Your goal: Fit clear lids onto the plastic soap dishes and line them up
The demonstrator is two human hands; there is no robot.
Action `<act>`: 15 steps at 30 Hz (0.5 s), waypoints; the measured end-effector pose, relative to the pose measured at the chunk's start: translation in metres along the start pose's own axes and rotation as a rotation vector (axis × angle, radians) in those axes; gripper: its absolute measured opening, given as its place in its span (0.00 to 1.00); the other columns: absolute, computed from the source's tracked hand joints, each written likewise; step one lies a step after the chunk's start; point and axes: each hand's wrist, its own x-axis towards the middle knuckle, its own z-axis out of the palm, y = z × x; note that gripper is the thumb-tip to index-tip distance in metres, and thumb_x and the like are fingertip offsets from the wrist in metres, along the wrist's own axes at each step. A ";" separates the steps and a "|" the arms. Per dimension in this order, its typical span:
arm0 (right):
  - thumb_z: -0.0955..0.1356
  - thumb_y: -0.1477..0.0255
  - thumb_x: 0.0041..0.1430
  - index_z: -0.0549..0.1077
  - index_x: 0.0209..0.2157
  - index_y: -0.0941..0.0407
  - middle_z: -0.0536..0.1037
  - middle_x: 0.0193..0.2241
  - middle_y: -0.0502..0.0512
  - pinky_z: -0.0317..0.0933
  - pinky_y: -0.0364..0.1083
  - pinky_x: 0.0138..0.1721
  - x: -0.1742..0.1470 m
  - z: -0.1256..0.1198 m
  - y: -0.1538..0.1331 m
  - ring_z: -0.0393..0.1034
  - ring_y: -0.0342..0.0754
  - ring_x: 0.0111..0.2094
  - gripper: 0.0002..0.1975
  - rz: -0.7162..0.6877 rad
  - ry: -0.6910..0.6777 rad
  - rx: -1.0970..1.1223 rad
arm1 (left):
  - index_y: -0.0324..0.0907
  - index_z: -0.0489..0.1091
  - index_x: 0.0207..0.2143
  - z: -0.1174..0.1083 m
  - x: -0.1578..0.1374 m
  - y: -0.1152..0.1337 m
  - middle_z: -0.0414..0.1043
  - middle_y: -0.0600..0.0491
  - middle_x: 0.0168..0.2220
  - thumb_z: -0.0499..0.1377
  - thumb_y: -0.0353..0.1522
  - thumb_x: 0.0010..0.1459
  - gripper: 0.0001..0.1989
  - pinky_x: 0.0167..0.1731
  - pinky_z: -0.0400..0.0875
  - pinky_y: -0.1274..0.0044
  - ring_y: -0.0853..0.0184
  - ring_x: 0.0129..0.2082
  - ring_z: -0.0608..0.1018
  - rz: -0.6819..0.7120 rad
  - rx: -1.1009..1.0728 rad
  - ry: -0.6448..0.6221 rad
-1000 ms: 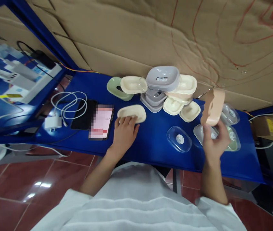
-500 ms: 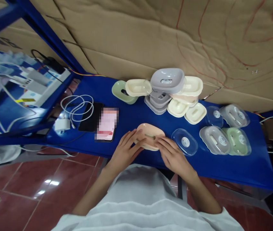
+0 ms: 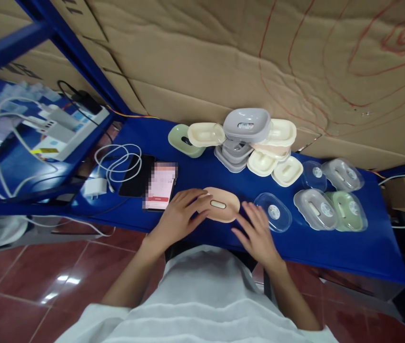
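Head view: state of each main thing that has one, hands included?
Peach dish: uncovered, cream bar showing through slot
Left hand: touching the dish's left end
Right hand: open, contact unclear
Front clear lid: loose, flat
Front gray dish: lidded
Front green dish: lidded
Back gray dish: lidded
Back green dish: uncovered
Top gray dish: uncovered, stacked
Phone: screen lit
White cable: coiled, partly over dark slab
White charger: unplugged

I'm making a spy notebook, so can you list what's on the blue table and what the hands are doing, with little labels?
Left hand: on the peach dish, left end
Right hand: open near its right end; touching unclear
Dish middle: cream oval piece
Right: clear cover, round sticker
Back: gray dishes, cream dishes, green dish
Left: phone, white plug
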 end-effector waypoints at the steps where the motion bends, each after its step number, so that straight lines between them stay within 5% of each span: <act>1: 0.70 0.65 0.73 0.58 0.76 0.40 0.61 0.75 0.60 0.55 0.75 0.72 -0.007 -0.006 0.007 0.57 0.66 0.75 0.35 0.082 0.043 -0.049 | 0.49 0.73 0.64 -0.003 0.003 -0.001 0.76 0.44 0.62 0.61 0.35 0.73 0.19 0.61 0.76 0.59 0.53 0.62 0.78 -0.001 0.013 -0.026; 5: 0.73 0.54 0.68 0.58 0.76 0.42 0.59 0.76 0.65 0.55 0.84 0.66 -0.039 -0.030 0.040 0.57 0.77 0.74 0.41 0.360 0.097 -0.177 | 0.52 0.66 0.70 0.002 0.001 0.002 0.65 0.44 0.71 0.68 0.34 0.68 0.31 0.69 0.69 0.53 0.49 0.72 0.68 0.006 -0.070 -0.157; 9: 0.71 0.56 0.71 0.63 0.74 0.44 0.64 0.73 0.65 0.66 0.74 0.64 -0.053 -0.044 0.047 0.67 0.69 0.69 0.34 0.408 0.117 -0.059 | 0.56 0.56 0.75 0.021 -0.015 0.015 0.64 0.44 0.71 0.68 0.30 0.67 0.39 0.70 0.70 0.55 0.52 0.72 0.68 -0.091 -0.217 -0.153; 12: 0.71 0.60 0.72 0.61 0.75 0.43 0.61 0.75 0.62 0.66 0.69 0.68 -0.037 -0.042 0.026 0.62 0.66 0.73 0.34 0.331 0.094 0.080 | 0.58 0.47 0.78 0.034 -0.021 0.023 0.60 0.42 0.73 0.69 0.33 0.67 0.46 0.70 0.69 0.54 0.50 0.74 0.66 -0.153 -0.262 -0.128; 15: 0.70 0.63 0.73 0.58 0.76 0.40 0.55 0.78 0.58 0.63 0.68 0.71 -0.011 -0.031 0.001 0.55 0.65 0.76 0.35 0.088 -0.055 0.143 | 0.58 0.40 0.79 0.040 -0.021 0.023 0.57 0.40 0.75 0.72 0.35 0.64 0.53 0.71 0.67 0.52 0.47 0.75 0.64 -0.173 -0.300 -0.124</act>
